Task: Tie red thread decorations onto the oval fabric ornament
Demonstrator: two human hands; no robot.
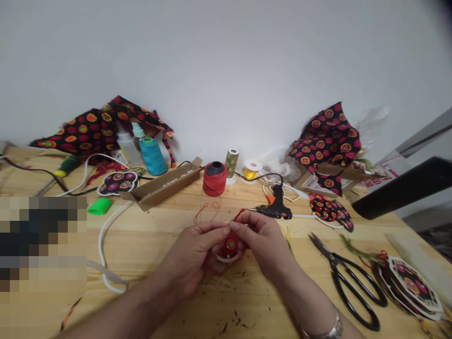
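Above the middle of the table, my left hand (196, 247) and my right hand (264, 242) meet fingertip to fingertip. Both pinch a red thread (240, 214), a short length of which sticks up by the right fingers. Just below the fingertips hangs or rests a small ornament (230, 244) with dark red patterned fabric and a pale rim, partly hidden by the hands. Loops of loose red thread lie behind, in front of a red thread cone (214, 180).
At right lie black-handled scissors (348, 280), stacked fabric ornaments (411, 285) and a hot glue gun (275, 205). Behind left are a cardboard tray (169, 186), a blue thread cone (153, 156) and patterned fabric (95, 127). A white cable (102, 240) curves across the left.
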